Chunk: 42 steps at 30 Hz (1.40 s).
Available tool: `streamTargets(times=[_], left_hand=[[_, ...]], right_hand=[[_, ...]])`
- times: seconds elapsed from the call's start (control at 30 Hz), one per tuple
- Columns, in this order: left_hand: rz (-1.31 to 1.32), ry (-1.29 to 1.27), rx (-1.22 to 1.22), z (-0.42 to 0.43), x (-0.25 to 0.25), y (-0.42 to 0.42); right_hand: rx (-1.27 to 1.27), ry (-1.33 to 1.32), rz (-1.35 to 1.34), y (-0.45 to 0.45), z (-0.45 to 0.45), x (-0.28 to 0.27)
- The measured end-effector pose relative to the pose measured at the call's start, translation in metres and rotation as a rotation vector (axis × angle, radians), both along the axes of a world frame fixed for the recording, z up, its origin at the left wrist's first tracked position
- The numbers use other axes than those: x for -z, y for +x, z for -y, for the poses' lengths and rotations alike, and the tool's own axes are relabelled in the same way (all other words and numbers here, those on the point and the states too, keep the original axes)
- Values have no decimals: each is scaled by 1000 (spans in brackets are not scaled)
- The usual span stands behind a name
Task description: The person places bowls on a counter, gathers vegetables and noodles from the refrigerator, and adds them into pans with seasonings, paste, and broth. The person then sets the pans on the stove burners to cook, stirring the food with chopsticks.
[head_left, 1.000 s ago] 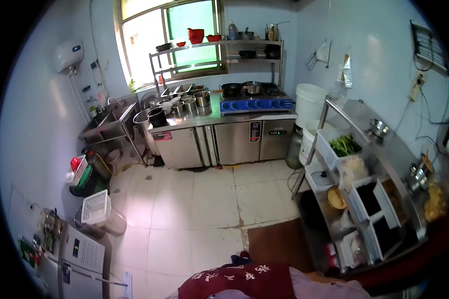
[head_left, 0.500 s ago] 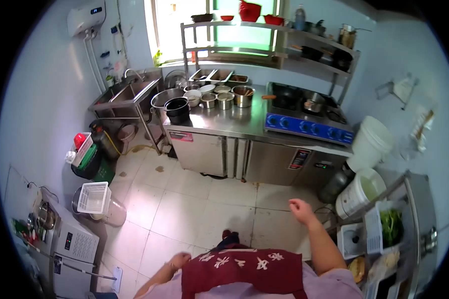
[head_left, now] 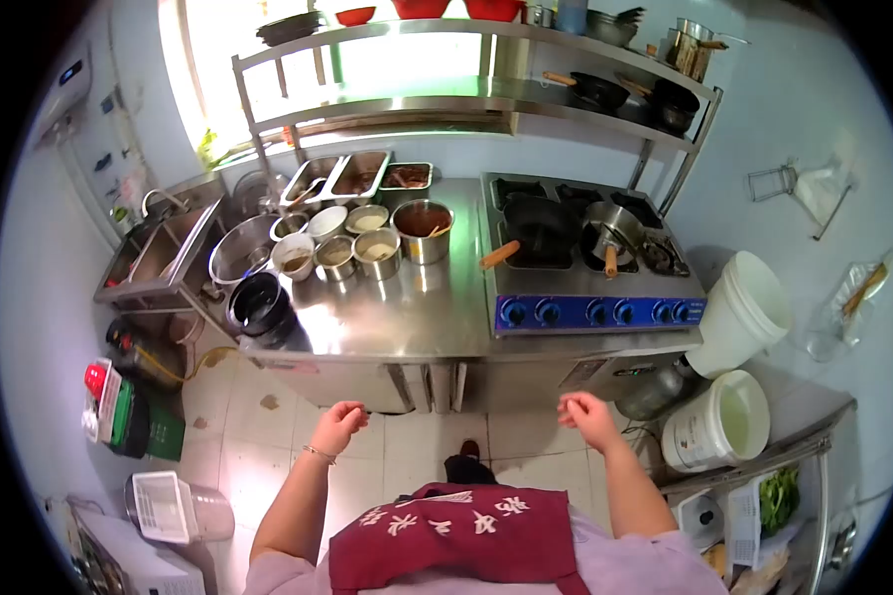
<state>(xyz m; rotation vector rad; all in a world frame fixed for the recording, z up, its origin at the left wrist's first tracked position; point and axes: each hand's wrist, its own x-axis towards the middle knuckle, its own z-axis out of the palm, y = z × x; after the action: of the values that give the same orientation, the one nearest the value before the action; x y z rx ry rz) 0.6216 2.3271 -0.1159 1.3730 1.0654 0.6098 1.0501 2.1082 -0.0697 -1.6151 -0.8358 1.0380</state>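
My left hand (head_left: 339, 427), with a bracelet at the wrist, hangs in the air before the steel counter (head_left: 446, 322), its fingers curled in and nothing seen in them. Level with it on the other side, my right hand (head_left: 589, 418) is loosely closed, also without anything visible in it. Neither one touches a thing. Nearest beyond the right hand is the gas stove (head_left: 595, 313), bearing a black wok (head_left: 541, 226) with a wooden handle and a steel saucepan (head_left: 617, 226). Ahead of the left hand stand a black pot (head_left: 259, 305) and a steel pot of dark red sauce (head_left: 423, 230).
A steel sink (head_left: 159, 248) is at the left, and a shelf (head_left: 387, 103) with pans and red bowls runs above the counter. White buckets (head_left: 709, 436) stand right, by a rack with a basket of greens (head_left: 778, 496). A white basket (head_left: 159, 504) sits lower left.
I have come closer to the counter and stove, which look larger and nearer. My left hand has risen and swung forward; my right hand stays raised in front.
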Motion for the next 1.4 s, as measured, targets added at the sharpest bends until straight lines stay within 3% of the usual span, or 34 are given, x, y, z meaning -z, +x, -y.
streamTargets(times=[0.07,0.13,0.17,0.2,0.23,0.27,0.33,0.4,0.43,0.53,0.57,0.7,0.77,0.87,0.93,1.03,1.1,1.17,1.2,1.23,1.3,1.4], left_hand=[[189,4,-14,-34,-61,43],[55,27,30,-74,-75,80],[-63,57,59,-93,-83,98],[-116,69,27,-104,-101,124],[-125,66,32,-124,-104,146],[-113,28,51,-141,-97,166],[-119,-18,47,-174,-131,183],[155,-99,3,-187,-131,170],[143,-112,-68,-192,-130,156],[473,-491,-642,-229,-91,86],[587,-488,-794,-242,-58,48],[519,-394,-1239,-297,-24,-65],[450,-296,-1306,-302,24,-102],[378,-350,-1324,-318,30,-123],[312,-332,-1297,-327,5,-122],[258,-346,-1294,-318,55,-125],[262,-332,-1265,-323,63,-134],[242,-364,-1249,-320,54,-132],[248,-376,-1245,-319,50,-132],[254,-385,-1242,-318,47,-134],[250,-390,-1220,-317,42,-145],[183,-419,-1033,-307,26,-170]], right_hand=[[72,170,38,12,-64,-56],[179,310,98,22,-123,-85],[226,397,198,37,-153,-79],[293,483,531,50,-181,-78],[313,521,696,53,-201,-94],[282,449,768,62,-216,-100],[244,377,883,73,-251,-134],[186,380,956,83,-277,-128],[172,359,930,83,-285,-135],[159,387,1087,85,-301,-147],[172,337,895,87,-302,-128],[181,299,840,80,-302,-119],[168,265,811,66,-296,-53],[212,178,767,50,-299,-64],[230,130,853,57,-292,-98],[358,108,1118,74,-256,-24],[466,337,1319,60,-246,-66],[595,592,1210,48,-256,-104],[556,770,1236,38,-271,-126],[448,856,1002,31,-280,-136],[259,988,843,10,-325,-161],[-35,1169,809,-56,-420,-220]])
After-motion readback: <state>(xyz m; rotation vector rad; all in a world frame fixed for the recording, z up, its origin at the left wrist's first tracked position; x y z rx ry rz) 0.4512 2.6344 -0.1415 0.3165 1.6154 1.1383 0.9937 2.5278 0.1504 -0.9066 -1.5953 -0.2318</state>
